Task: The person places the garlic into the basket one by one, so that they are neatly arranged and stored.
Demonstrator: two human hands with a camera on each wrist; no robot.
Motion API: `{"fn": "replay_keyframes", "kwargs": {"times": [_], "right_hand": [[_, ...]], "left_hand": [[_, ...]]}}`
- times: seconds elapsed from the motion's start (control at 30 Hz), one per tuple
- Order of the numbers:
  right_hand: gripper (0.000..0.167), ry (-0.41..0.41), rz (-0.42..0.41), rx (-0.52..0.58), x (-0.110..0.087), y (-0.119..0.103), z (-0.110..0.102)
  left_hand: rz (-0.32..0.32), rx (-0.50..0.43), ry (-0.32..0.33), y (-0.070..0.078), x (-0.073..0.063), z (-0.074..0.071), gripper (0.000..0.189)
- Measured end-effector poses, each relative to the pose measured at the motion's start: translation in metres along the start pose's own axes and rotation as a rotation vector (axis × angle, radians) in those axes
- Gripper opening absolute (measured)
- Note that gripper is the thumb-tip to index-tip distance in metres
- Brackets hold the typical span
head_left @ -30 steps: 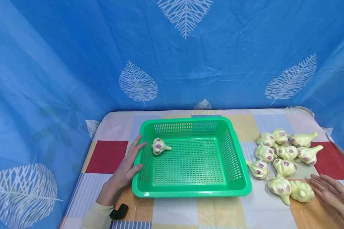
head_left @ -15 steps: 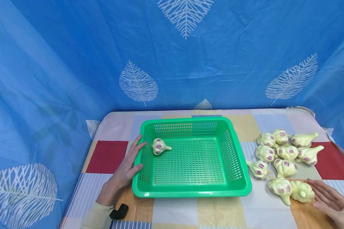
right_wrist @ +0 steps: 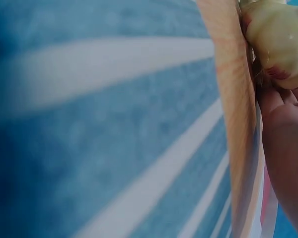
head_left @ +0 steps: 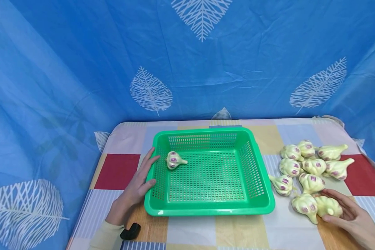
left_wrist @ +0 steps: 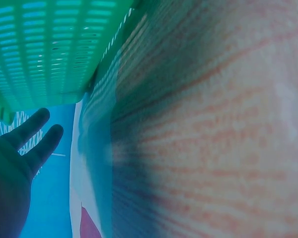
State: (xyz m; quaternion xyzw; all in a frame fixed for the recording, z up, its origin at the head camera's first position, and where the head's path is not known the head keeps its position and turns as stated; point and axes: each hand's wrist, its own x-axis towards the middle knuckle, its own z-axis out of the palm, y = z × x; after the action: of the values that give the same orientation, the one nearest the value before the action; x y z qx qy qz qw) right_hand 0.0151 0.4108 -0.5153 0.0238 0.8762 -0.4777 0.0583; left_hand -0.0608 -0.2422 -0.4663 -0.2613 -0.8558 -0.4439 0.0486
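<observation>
A green plastic basket (head_left: 206, 211) with slotted walls stands mid-table. One garlic bulb (head_left: 174, 160), cream with purple streaks, lies inside it near the left wall. My left hand (head_left: 136, 184) rests against the basket's left rim, fingers fairly straight; the left wrist view shows spread fingers (left_wrist: 42, 141) below the slotted wall. At the right, my right hand (head_left: 356, 219) curls round a paler garlic bulb (head_left: 327, 206), thumb in front and fingers behind. In the right wrist view that garlic bulb (right_wrist: 278, 42) sits at the curled fingers. Another garlic bulb (head_left: 305, 205) lies directly left of it.
Several more garlic bulbs (head_left: 313, 167) are grouped to the right of the basket, one with its stem right at the basket's side. A checked cloth (head_left: 193, 231) covers the table. A blue leaf-print curtain (head_left: 237, 69) hangs behind. A black strap piece (head_left: 130, 231) shows by the left wrist.
My right hand has moved left from beside the pale garlic bulb, and its fingers and thumb have come round it. The left hand and basket stay put.
</observation>
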Motion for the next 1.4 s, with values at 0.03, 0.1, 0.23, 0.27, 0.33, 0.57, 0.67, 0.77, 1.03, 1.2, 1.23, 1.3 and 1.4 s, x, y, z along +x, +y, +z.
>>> {"fn": "replay_keyframes", "kwargs": {"times": [0.03,0.1,0.23,0.27,0.33,0.57,0.67,0.77,1.03,1.2,1.23,1.3,1.4], "right_hand": [[0.08,0.004,0.011,-0.018,0.001,0.0,0.001],[0.075,0.007,0.025,-0.04,0.001,-0.001,0.002],[0.064,0.049,0.072,-0.064,0.003,-0.001,0.001],[0.063,0.062,0.089,-0.067,0.002,0.0,0.001],[0.06,0.092,0.107,-0.071,0.002,0.001,0.001],[0.068,0.124,0.163,-0.129,0.004,0.005,0.002],[0.074,0.129,0.221,-0.121,0.006,0.007,0.0],[0.078,0.143,0.29,-0.101,0.007,0.008,-0.001],[0.065,0.141,0.196,0.07,0.008,-0.018,-0.013],[0.066,0.13,-0.07,0.392,0.013,-0.039,-0.023],[0.069,0.11,-0.139,0.482,0.015,-0.043,-0.025],[0.072,0.029,-0.25,0.68,0.021,-0.051,-0.028],[0.074,-0.073,-0.353,0.805,0.031,-0.066,-0.034]], "left_hand": [[0.0,0.0,0.0,0.0,0.0,0.0,0.074],[-0.001,0.002,0.0,0.0,0.0,0.0,0.074],[-0.002,0.002,0.001,0.0,0.0,0.0,0.074],[-0.003,0.001,0.0,0.0,0.0,0.0,0.074],[-0.004,-0.001,0.001,-0.001,-0.001,0.001,0.074],[-0.008,0.002,-0.001,-0.002,-0.002,0.0,0.074],[-0.008,-0.002,-0.005,-0.001,-0.002,0.0,0.074],[-0.009,0.0,-0.008,-0.001,-0.001,0.0,0.074],[-0.003,0.005,0.001,-0.002,-0.002,0.001,0.074],[-0.003,0.008,0.0,-0.002,-0.003,0.001,0.075],[-0.003,0.009,0.0,-0.002,-0.003,0.001,0.075],[-0.005,0.008,0.0,-0.001,-0.002,0.001,0.075],[-0.007,0.009,0.0,-0.001,-0.002,0.001,0.075]]}}
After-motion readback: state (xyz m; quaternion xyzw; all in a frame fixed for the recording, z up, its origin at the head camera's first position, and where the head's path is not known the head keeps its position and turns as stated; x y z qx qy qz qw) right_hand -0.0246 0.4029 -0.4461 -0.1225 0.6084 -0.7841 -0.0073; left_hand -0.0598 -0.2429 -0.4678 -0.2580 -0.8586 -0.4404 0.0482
